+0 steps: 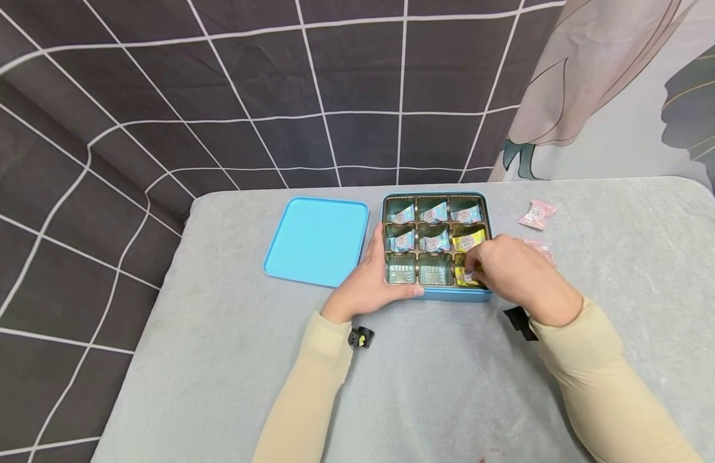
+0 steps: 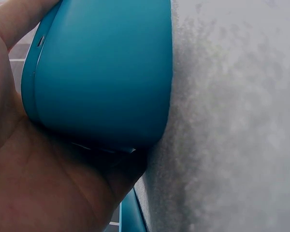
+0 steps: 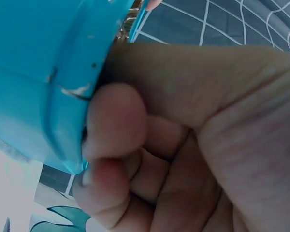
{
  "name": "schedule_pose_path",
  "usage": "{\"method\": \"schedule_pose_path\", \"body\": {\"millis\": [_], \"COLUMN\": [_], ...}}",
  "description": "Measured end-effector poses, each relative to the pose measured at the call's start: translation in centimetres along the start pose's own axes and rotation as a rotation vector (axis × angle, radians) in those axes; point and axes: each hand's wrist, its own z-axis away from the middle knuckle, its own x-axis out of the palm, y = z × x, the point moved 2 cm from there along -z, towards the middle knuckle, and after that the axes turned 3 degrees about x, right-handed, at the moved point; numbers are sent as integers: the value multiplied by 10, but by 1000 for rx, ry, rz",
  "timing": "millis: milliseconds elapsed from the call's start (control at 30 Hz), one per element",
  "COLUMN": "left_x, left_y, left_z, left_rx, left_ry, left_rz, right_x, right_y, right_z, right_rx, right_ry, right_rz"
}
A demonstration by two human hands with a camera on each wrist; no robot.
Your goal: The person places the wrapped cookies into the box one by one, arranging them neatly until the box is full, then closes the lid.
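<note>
A blue tin [image 1: 454, 295] with a gold-brown divided tray lies on the grey cloth. Its back row and two middle-row compartments hold blue-wrapped candies [image 1: 434, 213]. A yellow-wrapped candy [image 1: 469, 240] sits in the middle row's right compartment. My left hand [image 1: 364, 286] grips the tin's front left corner, thumb along the front and fingers up the left side; the left wrist view shows the palm around that corner. Reaching over the right edge, my right hand [image 1: 516, 273] pinches another yellow-wrapped candy [image 1: 461, 277] in the front right compartment, its fingers partly covering it. Ridged bottoms show in the other two front compartments.
A flat blue lid [image 1: 317, 240] lies left of the tin, close to my left hand. Two pink-wrapped candies, one farther back [image 1: 537, 214] and one [image 1: 541, 249] partly behind my right hand, lie to the right. A dark checked curtain [image 1: 357, 77] hangs behind the table.
</note>
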Motion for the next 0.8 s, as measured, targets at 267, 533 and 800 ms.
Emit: {"method": "schedule_pose_path", "body": {"millis": [267,533,800], "left_x": [-1,-2,-1], "left_y": [0,0,0], "left_z": [0,-1,1], "left_rx": [1,8,3], "left_ry": [-4,-2,0], "left_rz": [4,9,20], "right_x": [-2,-1,-1], "right_y": [1,2,5], "right_z": [-2,-4,-3], "right_rx": [27,8,34], "right_ry": [-2,12,7], "right_rz": [-31,-67,-87]}}
